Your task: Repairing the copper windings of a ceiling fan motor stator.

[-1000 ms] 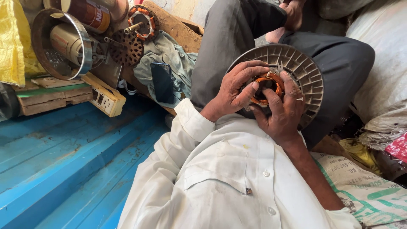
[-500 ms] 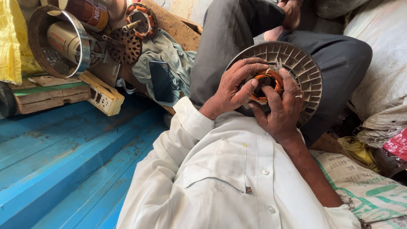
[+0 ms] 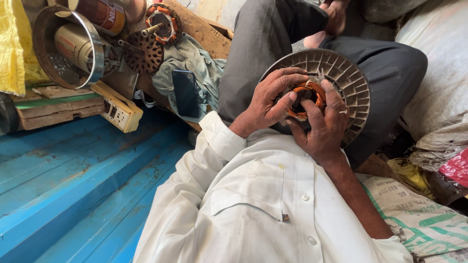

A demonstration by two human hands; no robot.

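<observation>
A round grey ribbed motor housing (image 3: 352,80) rests against my grey-trousered leg, with orange copper winding (image 3: 312,91) at its centre. My left hand (image 3: 268,100) grips the housing's left side, thumb and fingers curled onto the winding. My right hand (image 3: 321,127) holds it from below, its fingers pressing on the winding; a ring shows on one finger. My white shirt fills the lower part of the view.
A black phone (image 3: 185,92) lies on a grey-green cloth. Behind it stand a metal ring (image 3: 92,46), a brown perforated disc (image 3: 143,53), another wound coil (image 3: 163,22) and a cream socket strip (image 3: 119,111). Blue boards (image 3: 73,185) form the floor; sacks (image 3: 429,219) lie right.
Both hands keep hold of the housing; the fingers have shifted slightly over the copper winding. The view has drifted a little.
</observation>
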